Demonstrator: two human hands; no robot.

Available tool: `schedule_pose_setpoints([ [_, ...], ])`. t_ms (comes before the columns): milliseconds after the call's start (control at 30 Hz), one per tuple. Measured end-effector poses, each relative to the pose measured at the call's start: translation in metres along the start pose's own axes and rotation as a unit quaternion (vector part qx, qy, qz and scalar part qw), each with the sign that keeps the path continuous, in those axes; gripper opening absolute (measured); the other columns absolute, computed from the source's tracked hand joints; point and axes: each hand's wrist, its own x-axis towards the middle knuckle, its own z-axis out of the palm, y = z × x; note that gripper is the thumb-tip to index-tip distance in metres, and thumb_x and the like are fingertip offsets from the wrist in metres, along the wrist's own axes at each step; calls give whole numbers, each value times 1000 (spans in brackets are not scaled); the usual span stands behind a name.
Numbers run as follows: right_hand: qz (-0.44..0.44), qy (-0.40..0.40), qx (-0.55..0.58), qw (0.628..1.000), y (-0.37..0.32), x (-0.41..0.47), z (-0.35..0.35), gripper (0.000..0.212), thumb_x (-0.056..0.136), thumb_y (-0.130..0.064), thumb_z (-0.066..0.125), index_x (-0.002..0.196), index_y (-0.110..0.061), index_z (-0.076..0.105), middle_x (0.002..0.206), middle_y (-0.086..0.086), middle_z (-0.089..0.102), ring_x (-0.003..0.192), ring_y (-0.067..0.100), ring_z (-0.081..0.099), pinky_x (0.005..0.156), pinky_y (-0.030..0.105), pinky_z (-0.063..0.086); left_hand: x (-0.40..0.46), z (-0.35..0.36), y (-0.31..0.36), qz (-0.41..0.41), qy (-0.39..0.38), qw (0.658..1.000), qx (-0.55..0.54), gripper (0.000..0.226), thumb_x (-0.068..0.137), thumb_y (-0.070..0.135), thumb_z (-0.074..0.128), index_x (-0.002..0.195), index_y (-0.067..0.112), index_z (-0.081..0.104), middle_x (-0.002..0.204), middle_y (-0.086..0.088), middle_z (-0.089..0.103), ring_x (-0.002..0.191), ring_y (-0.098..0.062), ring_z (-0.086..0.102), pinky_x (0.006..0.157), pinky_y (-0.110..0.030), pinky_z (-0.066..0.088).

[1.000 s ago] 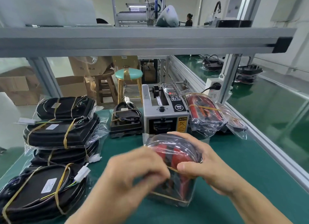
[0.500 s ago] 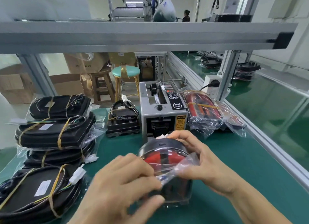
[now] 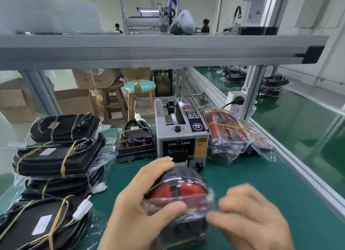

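A round red and black lamp unit (image 3: 177, 189) in a clear plastic bag (image 3: 188, 206) stands on the green mat in front of me. My left hand (image 3: 141, 203) grips it from the left, fingers over its black top and thumb pressing the folded bag flap against the front. Blurred by motion, my right hand (image 3: 250, 216) sits at the bag's right edge. Its thumb and curled fingers pinch the loose plastic there.
A grey tape dispenser (image 3: 179, 136) stands just behind the lamp. Stacked black bagged parts (image 3: 56, 156) fill the left side, bagged red lamps (image 3: 227, 136) lie right of the dispenser, and a black unit with a cable (image 3: 136, 141) lies to its left. An aluminium rail (image 3: 298, 175) borders the mat at right.
My left hand moved from the front of the bag up over the lamp's top. My right hand came off the lamp's far side and dropped to the bag's right edge.
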Motion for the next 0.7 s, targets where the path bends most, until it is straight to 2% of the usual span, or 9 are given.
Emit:
schedule_pose_setpoints([
  [67, 7, -69, -46, 997, 7, -19, 8, 25, 94, -24, 55, 75, -29, 70, 86, -15, 62, 84, 7, 54, 70, 21, 46, -9, -7, -3, -9, 60, 998, -7, 66, 52, 39, 89, 113, 47, 64, 114, 17, 68, 91, -5, 70, 73, -12, 54],
  [100, 84, -72, -8, 994, 9, -22, 13, 19, 88, -19, 64, 73, -29, 72, 85, -16, 65, 82, 5, 58, 69, 20, 47, -13, -11, -5, -4, 83, 997, 6, 68, 51, 33, 94, 112, 45, 65, 110, 15, 70, 85, -4, 71, 71, -11, 53],
  [133, 211, -41, 78, 973, 10, -17, 18, 20, 81, -11, 73, 73, -29, 75, 82, -15, 69, 78, 4, 61, 67, 18, 48, -16, -14, -7, 7, 101, 994, 30, 71, 49, 28, 96, 112, 41, 67, 108, 14, 71, 84, -3, 71, 71, -8, 52],
  [200, 464, 42, 226, 856, 15, 4, 31, 20, 76, -10, 76, 72, -30, 77, 76, -15, 71, 68, 1, 61, 62, 11, 46, -17, -15, -8, 31, 122, 989, 75, 72, 45, 29, 95, 112, 31, 69, 110, 15, 69, 90, 2, 67, 74, -3, 47],
  [267, 581, 62, 269, 766, 24, 25, 49, 12, 81, -22, 71, 73, -28, 77, 63, -19, 66, 56, -3, 54, 57, 10, 42, -15, -12, -8, 45, 144, 985, 81, 63, 50, 40, 87, 108, 26, 68, 110, 18, 63, 98, 3, 62, 78, -1, 44],
  [333, 637, 98, 300, 703, 30, 50, 64, 7, 84, -22, 70, 80, -24, 76, 53, -19, 59, 53, -1, 50, 59, 13, 39, -13, -8, -7, 34, 165, 984, 53, 57, 49, 47, 76, 104, 33, 68, 108, 18, 61, 99, 1, 61, 78, -1, 44],
  [400, 674, 131, 311, 657, 36, 67, 78, 3, 84, -17, 71, 85, -19, 73, 57, -16, 56, 56, 1, 46, 61, 16, 38, -12, -6, -7, 26, 179, 983, 35, 56, 48, 48, 75, 102, 40, 67, 107, 17, 62, 98, -1, 62, 77, -2, 45],
  [467, 696, 143, 293, 640, 39, 73, 87, 4, 84, -13, 71, 85, -16, 71, 62, -10, 54, 55, 4, 42, 61, 19, 38, -13, -5, -6, 23, 184, 982, 22, 56, 47, 47, 76, 102, 41, 66, 107, 18, 62, 97, -1, 62, 76, -3, 46],
  [700, 733, 184, 259, 602, 40, 87, 101, 8, 79, -13, 76, 82, -12, 69, 62, -1, 51, 50, 9, 35, 51, 22, 34, -14, -5, -7, 39, 178, 983, 20, 59, 49, 47, 75, 104, 26, 66, 105, 14, 61, 97, -3, 62, 75, -4, 47],
])
